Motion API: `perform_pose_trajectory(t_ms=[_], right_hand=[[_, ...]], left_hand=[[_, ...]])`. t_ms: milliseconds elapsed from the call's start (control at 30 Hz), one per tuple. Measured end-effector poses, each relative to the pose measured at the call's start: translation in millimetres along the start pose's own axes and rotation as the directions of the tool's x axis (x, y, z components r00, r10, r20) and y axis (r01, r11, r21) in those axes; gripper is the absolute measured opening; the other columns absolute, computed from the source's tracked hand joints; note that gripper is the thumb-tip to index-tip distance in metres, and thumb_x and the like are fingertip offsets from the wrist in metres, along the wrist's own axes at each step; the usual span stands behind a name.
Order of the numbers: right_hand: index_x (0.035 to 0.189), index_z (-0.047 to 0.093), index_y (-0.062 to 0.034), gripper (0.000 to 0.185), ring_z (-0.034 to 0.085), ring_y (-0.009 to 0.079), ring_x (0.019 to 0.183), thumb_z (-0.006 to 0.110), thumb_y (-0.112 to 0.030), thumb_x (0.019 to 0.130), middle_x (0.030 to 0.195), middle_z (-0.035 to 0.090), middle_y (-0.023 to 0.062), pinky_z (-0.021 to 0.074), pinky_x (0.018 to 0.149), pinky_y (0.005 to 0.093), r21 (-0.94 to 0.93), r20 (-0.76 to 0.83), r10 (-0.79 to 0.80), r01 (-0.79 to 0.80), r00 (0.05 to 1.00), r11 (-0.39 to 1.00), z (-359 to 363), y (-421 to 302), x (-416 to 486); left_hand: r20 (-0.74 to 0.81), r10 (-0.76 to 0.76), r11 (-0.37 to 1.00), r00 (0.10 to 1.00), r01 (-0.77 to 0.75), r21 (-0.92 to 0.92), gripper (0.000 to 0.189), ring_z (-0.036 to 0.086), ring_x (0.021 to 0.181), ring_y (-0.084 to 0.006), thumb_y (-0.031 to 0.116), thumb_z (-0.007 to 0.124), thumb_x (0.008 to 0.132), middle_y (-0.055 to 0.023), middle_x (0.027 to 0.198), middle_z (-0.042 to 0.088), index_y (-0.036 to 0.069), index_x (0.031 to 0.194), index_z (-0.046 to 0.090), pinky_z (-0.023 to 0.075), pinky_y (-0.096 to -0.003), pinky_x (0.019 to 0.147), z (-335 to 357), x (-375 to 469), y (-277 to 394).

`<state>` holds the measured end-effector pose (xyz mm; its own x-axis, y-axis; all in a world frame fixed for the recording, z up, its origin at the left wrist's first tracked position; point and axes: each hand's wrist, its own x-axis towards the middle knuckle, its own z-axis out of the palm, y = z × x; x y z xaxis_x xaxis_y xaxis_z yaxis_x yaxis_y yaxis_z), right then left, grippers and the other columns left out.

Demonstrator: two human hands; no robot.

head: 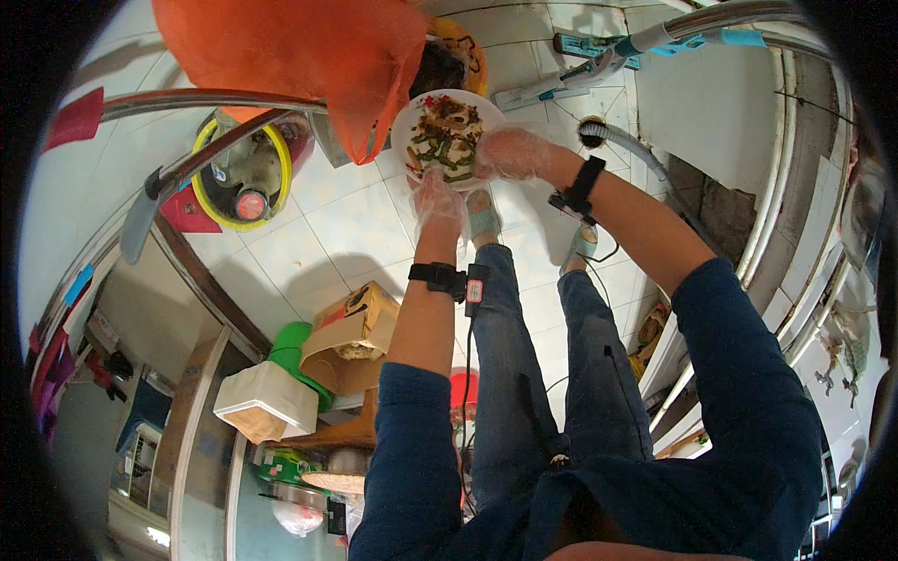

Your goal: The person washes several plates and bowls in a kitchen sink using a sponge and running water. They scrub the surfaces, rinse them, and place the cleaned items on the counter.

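A white plate [401, 125] is out in front of me above the tiled floor. It carries food [449, 140] that looks like brown pieces and green slices. My left hand [436, 193], in a clear plastic glove, grips the plate's near edge. My right hand [515, 151], gloved the same way, is at the plate's right edge and appears to hold it; its fingertips are partly hidden. Just beyond the plate is a round yellow-orange container [478, 63] with something dark in it. A large orange plastic bag [280, 49] hangs close to the plate's left side.
A yellow-rimmed bucket [286, 175] holding a bottle stands at left, under metal rails [210, 100]. A flat mop [540, 91] and a grey drain hose [635, 144] are at right. A cardboard box [351, 315] and a white foam box [273, 393] sit left of my legs.
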<state>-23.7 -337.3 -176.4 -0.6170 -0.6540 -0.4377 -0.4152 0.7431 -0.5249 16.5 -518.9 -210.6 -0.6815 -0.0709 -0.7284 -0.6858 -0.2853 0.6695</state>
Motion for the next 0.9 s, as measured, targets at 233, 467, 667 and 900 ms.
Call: perform_pose_trajectory(t_ms=[233,467,667,900], right_hand=[[0.093,0.065,-0.0077,0.019,0.062,0.0309,0.084,0.053,-0.019,0.084,0.088,0.065,0.0140,0.0502,0.075,0.0398,0.130,-0.390,0.039,0.013,0.920,0.991,-8.0,27.1,59.3],[0.117,0.059,-0.0147,0.032,0.057,0.0296,0.104,0.057,-0.024,0.086,0.115,0.060,0.0123,0.0444,0.092,0.0373,0.323,0.188,0.000,-0.062,0.982,0.944,-41.7,-23.4,40.9],[0.118,0.055,-0.0078,0.042,0.054,0.0315,0.109,0.061,-0.026,0.081,0.118,0.057,0.0168,0.0431,0.094,0.0366,0.285,-0.064,0.149,-0.125,0.987,0.950,-50.1,-29.7,58.3],[0.113,0.061,-0.0121,0.041,0.061,0.0307,0.098,0.056,-0.040,0.083,0.109,0.062,0.0146,0.0481,0.085,0.0385,0.284,-0.100,0.014,0.015,0.995,0.959,-18.5,2.4,61.6]], left_hand=[[-0.110,-0.227,0.951,0.968,0.195,-0.239,0.048,0.047,0.117,-0.0348,0.009,0.048,0.088,-0.0130,0.132,0.041,0.013,0.133,0.032,0.0510,-0.0491,0.091,11.9,-2.5,36.4],[0.176,-0.210,0.930,0.962,0.252,-0.269,0.048,0.050,0.113,-0.0361,0.002,0.044,0.085,-0.0181,0.127,0.044,0.002,0.131,0.031,0.0520,-0.0499,0.089,2.4,0.9,47.6],[0.164,-0.222,0.936,0.961,0.258,-0.241,0.051,0.051,0.115,-0.0308,0.004,0.046,0.089,-0.0143,0.129,0.045,0.014,0.135,0.026,0.0523,-0.0452,0.089,0.1,1.1,38.6],[0.138,-0.146,0.982,0.980,0.161,-0.102,0.044,0.048,0.117,-0.0348,0.021,0.037,0.095,-0.0158,0.132,0.042,0.013,0.136,0.028,0.0477,-0.0513,0.094,1.0,5.7,47.1]])
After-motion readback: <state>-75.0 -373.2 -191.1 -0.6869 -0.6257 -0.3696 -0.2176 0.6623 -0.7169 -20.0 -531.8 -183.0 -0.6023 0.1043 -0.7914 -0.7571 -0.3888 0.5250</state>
